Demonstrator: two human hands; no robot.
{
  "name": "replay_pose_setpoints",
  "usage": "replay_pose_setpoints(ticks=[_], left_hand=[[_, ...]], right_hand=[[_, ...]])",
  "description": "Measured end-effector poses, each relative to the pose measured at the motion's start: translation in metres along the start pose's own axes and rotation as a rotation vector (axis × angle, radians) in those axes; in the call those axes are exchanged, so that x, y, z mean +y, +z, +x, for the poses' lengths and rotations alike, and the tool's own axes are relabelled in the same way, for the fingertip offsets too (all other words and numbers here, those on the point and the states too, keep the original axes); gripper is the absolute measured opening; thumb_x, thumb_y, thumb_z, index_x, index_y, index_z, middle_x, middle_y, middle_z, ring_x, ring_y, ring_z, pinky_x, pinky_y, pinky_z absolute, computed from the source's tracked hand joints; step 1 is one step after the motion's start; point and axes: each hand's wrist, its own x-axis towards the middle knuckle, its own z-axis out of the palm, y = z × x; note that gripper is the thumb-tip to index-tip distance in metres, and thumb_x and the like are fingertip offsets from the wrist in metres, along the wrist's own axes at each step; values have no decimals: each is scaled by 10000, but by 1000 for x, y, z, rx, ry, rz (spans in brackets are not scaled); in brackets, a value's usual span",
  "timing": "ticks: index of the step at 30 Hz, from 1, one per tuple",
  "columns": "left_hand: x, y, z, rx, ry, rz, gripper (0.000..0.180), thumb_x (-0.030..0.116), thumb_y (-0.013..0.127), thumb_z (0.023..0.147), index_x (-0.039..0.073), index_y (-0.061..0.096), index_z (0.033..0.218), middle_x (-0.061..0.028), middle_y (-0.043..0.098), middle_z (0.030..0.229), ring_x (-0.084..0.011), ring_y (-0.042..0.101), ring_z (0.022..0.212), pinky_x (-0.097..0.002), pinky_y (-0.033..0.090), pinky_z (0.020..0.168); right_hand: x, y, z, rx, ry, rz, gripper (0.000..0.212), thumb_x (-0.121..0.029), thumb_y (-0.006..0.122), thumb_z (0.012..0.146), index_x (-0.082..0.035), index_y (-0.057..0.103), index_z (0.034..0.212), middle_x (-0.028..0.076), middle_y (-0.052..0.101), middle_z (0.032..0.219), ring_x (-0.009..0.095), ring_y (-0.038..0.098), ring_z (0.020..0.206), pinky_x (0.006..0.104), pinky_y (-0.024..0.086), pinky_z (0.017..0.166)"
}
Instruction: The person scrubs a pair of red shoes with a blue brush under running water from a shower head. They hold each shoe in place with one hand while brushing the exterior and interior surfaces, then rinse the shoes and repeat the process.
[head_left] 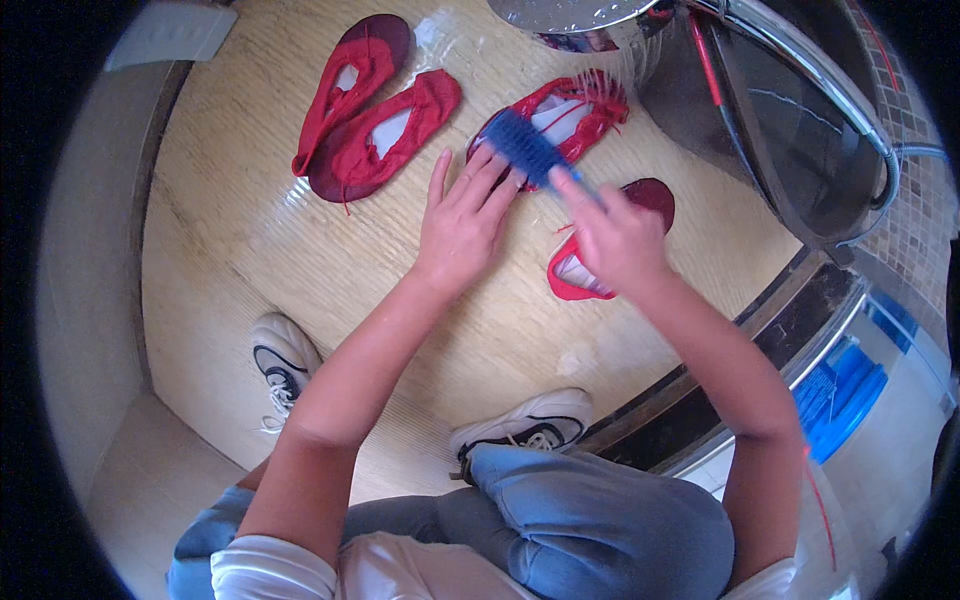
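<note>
My right hand (610, 230) is closed round the end of a blue scrubbing brush (525, 148), blurred by motion. Its bristled head lies across one end of a red ballet shoe (590, 110) with a pale lining. My left hand (465, 220) is spread flat, its fingertips at the near end of that shoe, partly under the brush. Half hidden below my right hand is another red ballet shoe (652, 200). A pair of red ballet shoes, one upper (360, 65) and one lower (390, 140), rests to the left, touching each other.
The wood-patterned floor (330, 260) has wet, shiny patches. A shiny metal basin (575, 12) stands at the top edge, beside a dark round container (720, 130) and curved chrome tubing (830, 75). My sneakers (283, 355) are near. Blue plastic items (845, 395) lie at the right.
</note>
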Motion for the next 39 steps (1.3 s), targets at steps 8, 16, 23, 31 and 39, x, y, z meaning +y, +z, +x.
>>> replay_pose_setpoints(ticks=[8, 16, 23, 31, 39], left_hand=[[-2, 1, 1, -6, -1, 12, 486, 105, 627, 858, 169, 561, 1335, -74, 534, 1381, -240, 456, 1342, -545, 208, 1150], [-1, 1, 3, 10, -2, 9, 489, 99, 633, 844, 163, 566, 1324, -73, 533, 1383, -241, 455, 1342, -551, 202, 1152], [2, -3, 6, 22, 10, 26, 469, 95, 628, 813, 139, 592, 1279, -76, 543, 1359, -227, 459, 1338, -548, 213, 1153], [2, -4, 5, -31, -2, 12, 531, 68, 638, 814, 165, 561, 1331, -68, 519, 1404, -231, 435, 1362, -553, 187, 1158], [1, 1, 5, 18, 10, 8, 502, 78, 661, 799, 160, 585, 1288, -61, 543, 1371, -228, 463, 1340, -546, 193, 1157]], right_hand=[[4, -4, 0, -41, -15, -7, 554, -224, 614, 877, -370, 499, 1399, 64, 558, 783, 246, 619, 522, 410, 495, 433], [22, -14, 8, 29, 141, -10, 528, -167, 604, 880, -297, 535, 1387, 88, 548, 795, 289, 573, 533, 424, 476, 480], [49, -16, 8, 57, 117, -70, 530, -191, 632, 862, -259, 550, 1381, 63, 535, 768, 239, 555, 512, 398, 462, 452], [43, -3, -12, 58, 86, -154, 533, -244, 627, 869, -317, 528, 1387, 42, 535, 779, 228, 557, 465, 395, 466, 408], [28, -11, -16, -63, -2, -84, 535, -180, 660, 855, -218, 553, 1378, 60, 508, 765, 252, 574, 562, 400, 478, 493]])
